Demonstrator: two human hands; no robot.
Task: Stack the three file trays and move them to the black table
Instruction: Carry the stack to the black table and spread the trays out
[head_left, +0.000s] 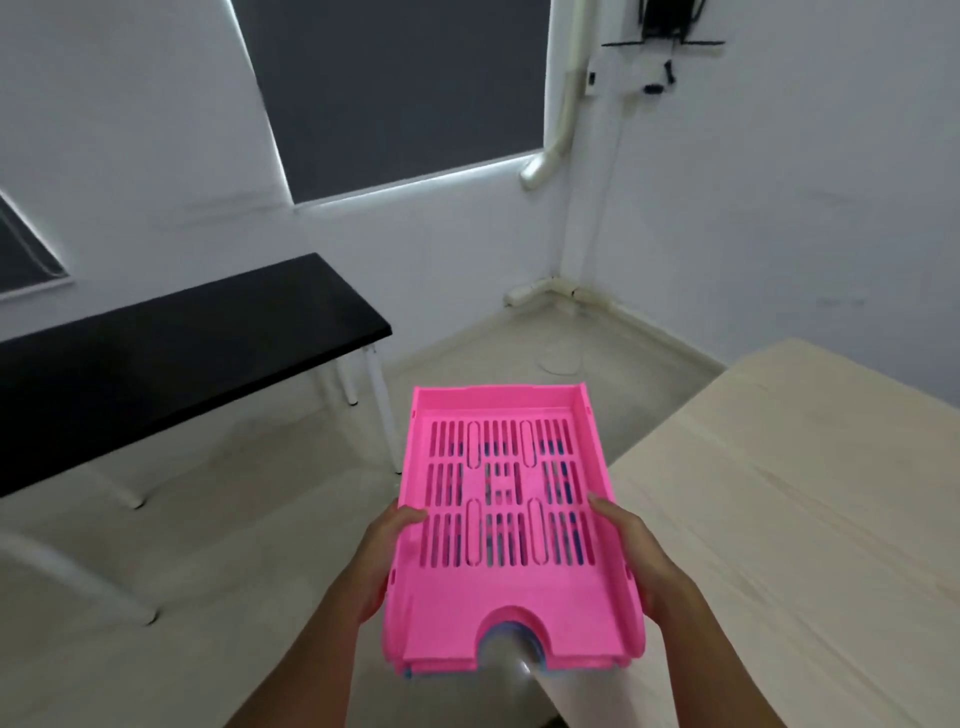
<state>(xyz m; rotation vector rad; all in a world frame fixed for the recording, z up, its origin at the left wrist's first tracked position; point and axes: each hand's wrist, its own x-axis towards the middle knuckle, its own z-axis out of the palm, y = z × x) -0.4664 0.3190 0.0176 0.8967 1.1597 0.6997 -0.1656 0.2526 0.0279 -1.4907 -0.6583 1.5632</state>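
Observation:
I hold a stack of file trays in the air in front of me, level, over the floor. The top tray is bright pink (506, 597) with a slotted bottom and a half-round notch at its near edge. Blue plastic of a lower tray (535, 647) shows through the slots and the notch. My left hand (387, 556) grips the stack's left wall, thumb on the rim. On the right wall sits my right hand (631, 551), gripping the same way. The black table (171, 353) stands ahead to the left, apart from the stack.
A beige table (779, 519) fills the right side, its edge just beside the trays. White legs (382, 405) hold up the black table. A white chair or frame part (78, 577) lies low at the left. White walls, a dark window blind and a corner pipe stand behind.

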